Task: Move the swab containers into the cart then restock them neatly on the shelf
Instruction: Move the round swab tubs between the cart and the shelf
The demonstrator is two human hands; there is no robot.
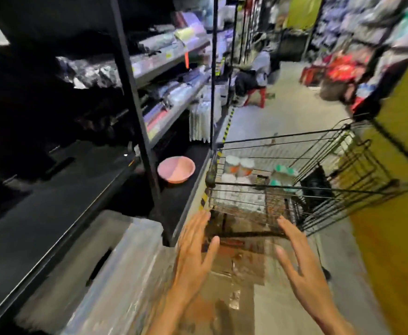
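Observation:
A wire shopping cart (294, 139) stands in the aisle ahead of me, tilted in the blurred view. Several swab containers lie in it: some with orange labels (238, 166), some with green labels (284, 175). My left hand (193, 252) and my right hand (299, 264) reach forward with fingers spread and straight, both short of the cart's near end. Neither hand holds anything. A dark low shelf (53, 201) runs along my left.
A pink basin (176, 169) sits on the low shelf by a black upright post (135, 97). Upper shelves hold packaged goods. A translucent plastic bin (115, 267) is below left. A yellow wall is on the right, and a person sits far down the aisle.

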